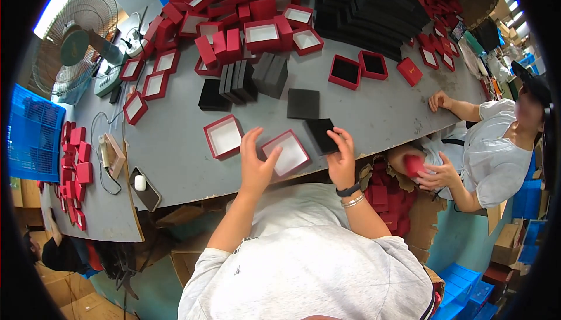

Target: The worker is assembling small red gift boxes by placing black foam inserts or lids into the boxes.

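My right hand [342, 159] pinches a square black foam insert [319, 135] by its right edge, tilted over the table. Just left of it, a shallow red box with a white inside [287, 154] sits near the table's front edge. Beside that box, my left hand [256, 159] has its fingers apart, with the thumb by the box's left rim; whether it touches cannot be told. Another red box with a white inside [224, 137] lies to the left. A dark grey foam square [303, 104] lies beyond the insert, and stacked foam blocks [238, 82] stand farther back.
A heap of red boxes [263, 10] and tall stacks of black foam [368, 13] fill the back. Two red boxes with black inserts [345, 72] sit at the right. A co-worker [497, 144] holds a red box. A phone [146, 190] and fan [75, 45] are left.
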### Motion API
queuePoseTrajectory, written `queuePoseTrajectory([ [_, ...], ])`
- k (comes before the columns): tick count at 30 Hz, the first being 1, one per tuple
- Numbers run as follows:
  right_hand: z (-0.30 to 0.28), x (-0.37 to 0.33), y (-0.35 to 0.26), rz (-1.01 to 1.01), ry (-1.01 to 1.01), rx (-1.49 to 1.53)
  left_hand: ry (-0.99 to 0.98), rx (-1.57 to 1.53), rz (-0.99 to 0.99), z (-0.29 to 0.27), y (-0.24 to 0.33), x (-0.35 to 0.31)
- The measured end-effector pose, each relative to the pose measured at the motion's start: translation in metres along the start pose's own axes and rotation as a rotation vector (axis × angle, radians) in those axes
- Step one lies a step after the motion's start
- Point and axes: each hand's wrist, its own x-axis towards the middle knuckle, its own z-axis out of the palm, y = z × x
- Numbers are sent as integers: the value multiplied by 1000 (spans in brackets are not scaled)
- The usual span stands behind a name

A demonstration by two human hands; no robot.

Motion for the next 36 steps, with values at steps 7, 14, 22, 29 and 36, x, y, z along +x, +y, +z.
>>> queuePoseTrajectory([
  [7,16,-20,-24,-174,-345,-268,-276,236,101,-8,-15,-29],
  [14,22,-20,-13,-248,-522,-324,-295,193,66,-4,-20,-33],
  [22,14,-16,-1,-328,-659,-507,-446,106,-46,-21,-15,-23],
  [29,15,-13,-10,-373,-591,-551,-442,188,51,-20,-17,-25],
  [36,16,-10,-3,-443,-452,-554,-439,100,25,-19,-21,-23],
])
